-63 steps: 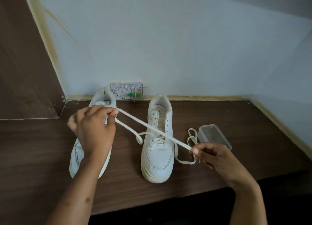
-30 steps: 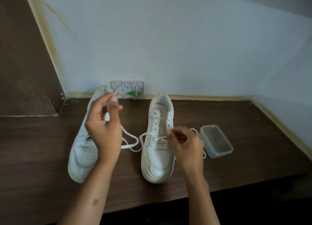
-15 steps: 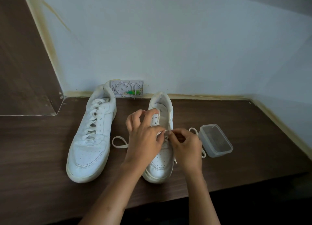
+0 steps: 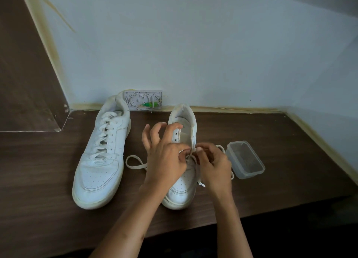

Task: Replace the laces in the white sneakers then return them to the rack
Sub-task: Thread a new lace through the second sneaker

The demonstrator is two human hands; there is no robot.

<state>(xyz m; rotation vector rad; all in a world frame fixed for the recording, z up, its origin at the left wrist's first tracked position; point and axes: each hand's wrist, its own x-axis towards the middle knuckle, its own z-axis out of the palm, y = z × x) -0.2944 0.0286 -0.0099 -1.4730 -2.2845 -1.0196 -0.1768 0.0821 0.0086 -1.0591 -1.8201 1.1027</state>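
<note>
Two white sneakers stand on a dark wooden shelf [image 4: 290, 151], toes toward me. The left sneaker [image 4: 100, 157] is fully laced. The right sneaker [image 4: 184, 188] has only its lowest eyelets laced. Both my hands are over its tongue. My left hand [image 4: 164, 160] pinches the white lace [image 4: 135, 163] at the eyelet row, its other fingers spread above the shoe. My right hand [image 4: 213, 162] pinches the lace end at the right eyelet flap. A loop of lace lies on the shelf to the left of the shoe, another loop to its right.
A clear plastic box [image 4: 245, 159] without a lid sits just right of my right hand. A small wall socket plate [image 4: 143, 100] is behind the sneakers. A brown panel [image 4: 25, 73] closes the left side; the wall closes the right. The shelf's front edge is near me.
My left hand let go of the raised lace end and came down from above the left sneaker to the right sneaker's eyelets. My right hand moved in from the shelf to the same spot.
</note>
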